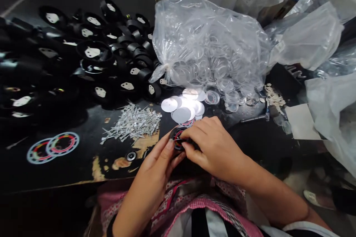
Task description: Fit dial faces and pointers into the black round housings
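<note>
My left hand [160, 161] is closed around a small round black gauge [175, 144], held above the table's front edge. Red and pale markings show on its dial, and a thin light pointer seems to lie across it. My right hand [207, 146] is closed in a pinch over the dial, its fingertips at the gauge's right side. Something dark shows between those fingers, but I cannot make out what it is. Just beyond my hands lies a pile of silvery discs [182, 114]. Left of them spreads a heap of small grey pointers [135, 122].
Many black round housings [93, 52] crowd the back left. A clear plastic bag [205, 40] of transparent round covers stands behind the discs. Two printed dial rings [62, 143] lie at left, near a small black ring [131, 156]. A hammer-like tool [254, 118] lies at right, beside a white card [302, 122].
</note>
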Tool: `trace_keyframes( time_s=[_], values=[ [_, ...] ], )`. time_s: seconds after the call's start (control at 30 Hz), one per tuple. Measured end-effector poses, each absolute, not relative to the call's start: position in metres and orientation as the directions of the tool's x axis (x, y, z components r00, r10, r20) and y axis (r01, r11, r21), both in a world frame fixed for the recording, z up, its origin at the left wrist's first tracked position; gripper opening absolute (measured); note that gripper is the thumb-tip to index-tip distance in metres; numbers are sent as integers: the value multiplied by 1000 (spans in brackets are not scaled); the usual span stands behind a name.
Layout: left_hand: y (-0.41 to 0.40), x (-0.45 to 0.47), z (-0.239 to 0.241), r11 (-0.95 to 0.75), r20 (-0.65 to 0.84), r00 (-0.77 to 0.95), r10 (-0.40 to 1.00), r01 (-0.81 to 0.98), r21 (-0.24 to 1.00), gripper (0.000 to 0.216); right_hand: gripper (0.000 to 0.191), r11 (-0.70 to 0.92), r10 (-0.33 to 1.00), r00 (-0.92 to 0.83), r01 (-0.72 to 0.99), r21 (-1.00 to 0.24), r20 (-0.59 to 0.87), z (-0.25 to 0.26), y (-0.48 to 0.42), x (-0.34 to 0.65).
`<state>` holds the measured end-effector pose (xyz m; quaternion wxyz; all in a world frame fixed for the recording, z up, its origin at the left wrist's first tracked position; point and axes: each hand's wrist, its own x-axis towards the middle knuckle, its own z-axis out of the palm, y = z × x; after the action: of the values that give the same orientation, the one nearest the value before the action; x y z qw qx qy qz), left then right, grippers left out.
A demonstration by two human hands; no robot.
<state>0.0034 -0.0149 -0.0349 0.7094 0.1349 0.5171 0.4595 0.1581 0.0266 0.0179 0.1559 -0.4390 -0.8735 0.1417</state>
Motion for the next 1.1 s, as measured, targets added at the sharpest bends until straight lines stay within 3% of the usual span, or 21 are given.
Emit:
trace_keyframes(
  time_s=[0.1,0.2,0.33,0.43,0.5,0.57,0.63,0.73,0.9,0.97,1.03,1.1],
  values=[
    [-18,1,-38,543,-612,47,790,-518,661,39,15,638,769,-618,733,-234,163,9,31,147],
    [-19,2,-36,555,-634,79,769,-573,603,31,16,651,759,-625,731,-206,182,9,32,143],
    [-22,6,-35,542,-622,122,773,-638,548,29,14,531,840,-535,778,-335,89,19,29,138],
    [-23,3,-43,512,-607,47,793,-592,623,35,14,437,850,-527,728,-528,-22,22,37,148],
    [-23,1,-47,496,-597,-7,802,-549,673,38,13,353,895,-446,732,-583,-18,17,51,163],
    [-22,1,-48,477,-587,-24,809,-556,681,38,16,216,973,-229,849,-483,33,7,70,181],
    [-20,3,-47,469,-583,-4,812,-590,657,38,33,86,996,-71,947,-311,57,-5,88,197],
    [-18,7,-45,501,-594,62,802,-611,613,42,35,99,995,-94,962,-253,34,-18,104,213],
    [-15,6,-42,533,-605,113,788,-619,577,36,30,141,981,-84,924,-354,173,-10,100,220],
    [-13,5,-40,530,-605,130,786,-644,551,33,30,157,975,-49,842,-516,217,-3,88,212],
    [-10,4,-38,548,-630,152,761,-670,501,30,30,169,986,-115,652,-739,123,2,71,196],
    [-7,5,-36,559,-643,177,745,-691,457,28,32,158,961,-276,496,-854,17,3,51,177]
  ],
)
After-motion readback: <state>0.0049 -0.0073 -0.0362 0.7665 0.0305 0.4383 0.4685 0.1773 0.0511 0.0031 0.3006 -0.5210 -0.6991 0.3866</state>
